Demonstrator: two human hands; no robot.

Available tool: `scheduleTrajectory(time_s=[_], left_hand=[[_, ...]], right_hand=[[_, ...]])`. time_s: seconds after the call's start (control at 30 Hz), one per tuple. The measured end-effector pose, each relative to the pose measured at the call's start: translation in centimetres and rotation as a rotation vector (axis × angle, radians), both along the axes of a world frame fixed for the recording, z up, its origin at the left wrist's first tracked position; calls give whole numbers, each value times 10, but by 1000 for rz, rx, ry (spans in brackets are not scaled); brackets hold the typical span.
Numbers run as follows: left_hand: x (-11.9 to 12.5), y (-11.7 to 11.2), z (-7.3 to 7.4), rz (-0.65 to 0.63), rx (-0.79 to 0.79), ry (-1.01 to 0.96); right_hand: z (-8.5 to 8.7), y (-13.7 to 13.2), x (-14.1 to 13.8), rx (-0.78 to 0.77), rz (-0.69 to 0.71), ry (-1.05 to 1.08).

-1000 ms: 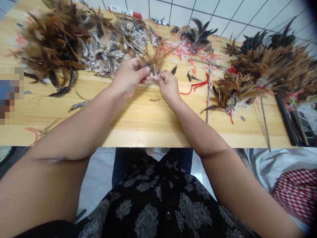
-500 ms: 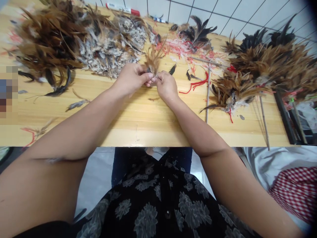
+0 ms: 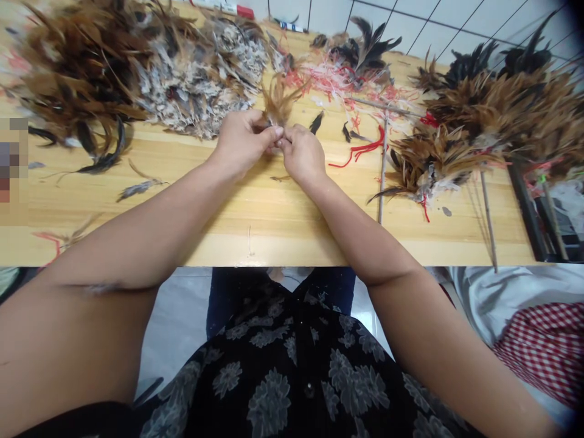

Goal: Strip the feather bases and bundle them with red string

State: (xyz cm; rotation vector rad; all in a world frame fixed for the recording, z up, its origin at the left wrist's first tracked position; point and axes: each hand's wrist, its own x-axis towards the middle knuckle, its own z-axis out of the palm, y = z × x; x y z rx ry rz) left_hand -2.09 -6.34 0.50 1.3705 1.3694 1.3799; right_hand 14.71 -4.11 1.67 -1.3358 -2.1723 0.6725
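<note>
A small bunch of brown feathers (image 3: 277,102) stands up from between my two hands over the middle of the wooden table (image 3: 274,219). My left hand (image 3: 244,141) pinches the bunch at its base with thumb and fingers closed. My right hand (image 3: 301,155) is closed against the same base, its fingertips touching those of the left. What else lies between the fingers is hidden.
Big heaps of brown and dark feathers (image 3: 77,67) and grey-white ones (image 3: 205,85) lie at the back left. Finished feather bundles on thin sticks (image 3: 456,152) fill the right. Red string (image 3: 360,152) and scraps lie behind my hands. A red marker (image 3: 228,8) lies at the far edge.
Both hands have drawn a little closer together and the feather bunch now stands more upright and tighter. The view has shifted slightly downward.
</note>
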Motion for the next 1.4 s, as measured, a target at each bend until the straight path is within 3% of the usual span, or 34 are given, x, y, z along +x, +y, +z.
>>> scheduleTrajectory(time_s=[0.2, 0.37, 0.6, 0.7, 0.8, 1.07, 1.4], left_hand=[[-13, 8, 7, -22, 7, -181], [-16, 4, 18, -80, -123, -350], [17, -23, 66, -19, -357, -612], [26, -31, 77, 6, -379, -636], [26, -29, 71, -24, -356, -634], [-2, -8, 34, -186, -243, -569], [-10, 8, 5, -166, 36, -363]], right_hand=[[0, 2, 1, 10, 72, 152], [-4, 4, 4, 24, 77, 197], [-17, 16, 4, 61, 103, 222], [-23, 20, 4, 79, 101, 241], [-26, 21, 5, 81, 91, 245], [-21, 17, 4, 53, 94, 258], [-17, 21, 7, -246, 223, 581]])
